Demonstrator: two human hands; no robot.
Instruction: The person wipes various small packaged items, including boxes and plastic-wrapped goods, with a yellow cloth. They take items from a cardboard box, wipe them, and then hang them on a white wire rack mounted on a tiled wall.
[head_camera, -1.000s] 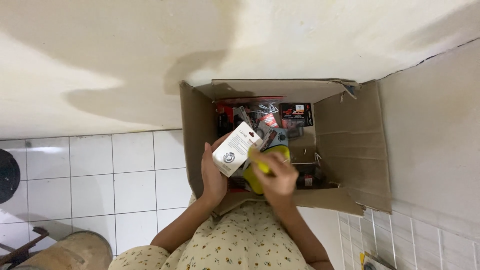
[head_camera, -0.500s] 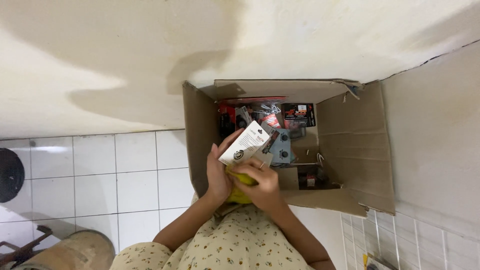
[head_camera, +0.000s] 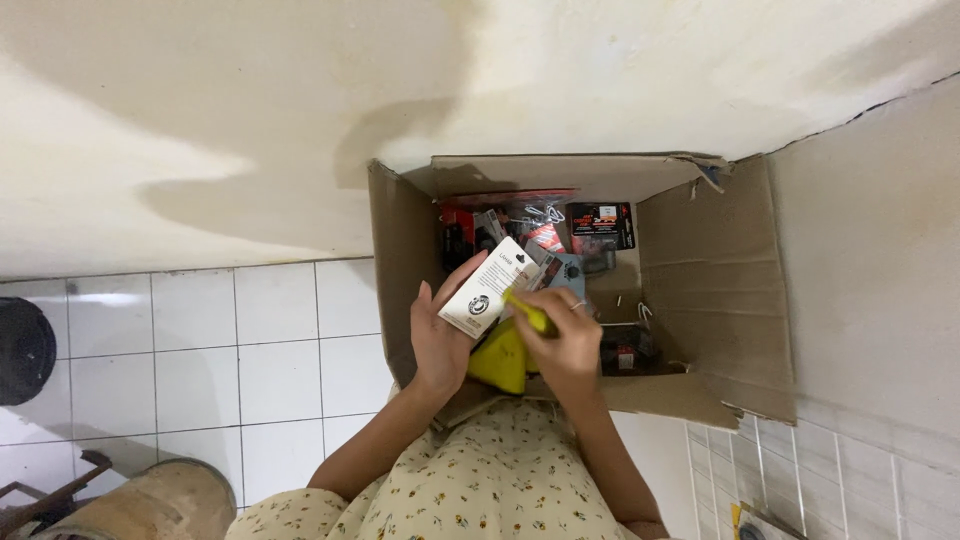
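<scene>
An open cardboard box (head_camera: 700, 260) stands against the wall, filled with several small packaged items in red, black and blue. My left hand (head_camera: 440, 345) holds a small white packet (head_camera: 490, 290) tilted above the box's near left corner. My right hand (head_camera: 565, 340) grips a yellow cloth (head_camera: 505, 355) and presses part of it against the packet's lower right edge. The rest of the cloth hangs below the packet between my hands.
White floor tiles (head_camera: 250, 340) lie to the left of the box. A round tan drum (head_camera: 150, 505) and a dark round object (head_camera: 20, 350) sit at the lower left. The box's right flap (head_camera: 715, 250) stands open beside a grey wall.
My right hand moved the yellow cloth from under the packet up along its right edge. The packet shifted slightly in my left hand.
</scene>
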